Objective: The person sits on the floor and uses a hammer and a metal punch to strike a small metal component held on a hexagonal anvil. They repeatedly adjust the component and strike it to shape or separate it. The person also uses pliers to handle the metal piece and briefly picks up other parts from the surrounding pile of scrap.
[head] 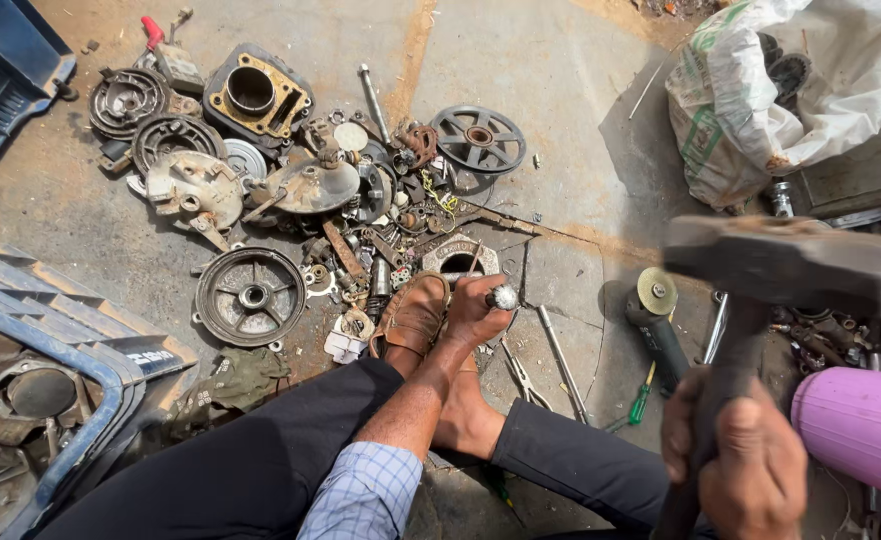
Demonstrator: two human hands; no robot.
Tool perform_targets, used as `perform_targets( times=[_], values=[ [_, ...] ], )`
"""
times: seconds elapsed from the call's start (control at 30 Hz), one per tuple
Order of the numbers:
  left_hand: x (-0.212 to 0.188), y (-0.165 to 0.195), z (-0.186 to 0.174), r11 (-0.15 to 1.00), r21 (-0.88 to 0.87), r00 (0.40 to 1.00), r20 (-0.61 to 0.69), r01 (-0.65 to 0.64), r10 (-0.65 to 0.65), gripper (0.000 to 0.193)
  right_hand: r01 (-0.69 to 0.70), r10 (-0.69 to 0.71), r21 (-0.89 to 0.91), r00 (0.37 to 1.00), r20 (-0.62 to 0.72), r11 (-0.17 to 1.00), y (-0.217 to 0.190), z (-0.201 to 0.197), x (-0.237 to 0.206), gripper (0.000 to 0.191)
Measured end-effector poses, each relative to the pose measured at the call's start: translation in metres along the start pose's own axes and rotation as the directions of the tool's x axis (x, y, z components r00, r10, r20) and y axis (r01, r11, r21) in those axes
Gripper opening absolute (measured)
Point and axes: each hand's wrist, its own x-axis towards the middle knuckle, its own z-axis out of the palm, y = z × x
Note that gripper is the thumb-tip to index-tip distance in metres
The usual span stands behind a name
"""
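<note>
Gripping a rounded steel chisel (501, 297), the left hand (474, 310) steadies it while the right hand (751, 465) clenches a blurred, blocky hammer (786, 262).

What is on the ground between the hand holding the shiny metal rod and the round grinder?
In the head view, a long metal rod lies on bare concrete between the left hand and the angle grinder.

The person wears dark trousers (251, 470) and a light blue checked shirt sleeve (366, 492), rolled just above the trousers' knee. A tan leather sandal (411, 318) sits beyond that knee, beside a bare foot (466, 420).
</note>
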Motion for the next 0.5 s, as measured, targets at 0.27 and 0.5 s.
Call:
perform_targets(
  times=[0.27, 0.5],
  values=[
    [0.007, 0.004, -0.004, 0.999, -0.026, 0.999, -0.025, -0.043, 0.043, 0.015, 0.072, 0.040, -0.608, 0.985, 0.169, 0.791, 0.063, 0.066, 0.022, 0.047],
    [0.013, 0.020, -0.013, 0.998, -0.049, 0.995, -0.096, -0.025, 0.020, 0.015, -0.201, 0.273, -0.398, 0.953, 0.132, 0.895, 0.029, 0.042, 0.011, 0.050]
  ],
)
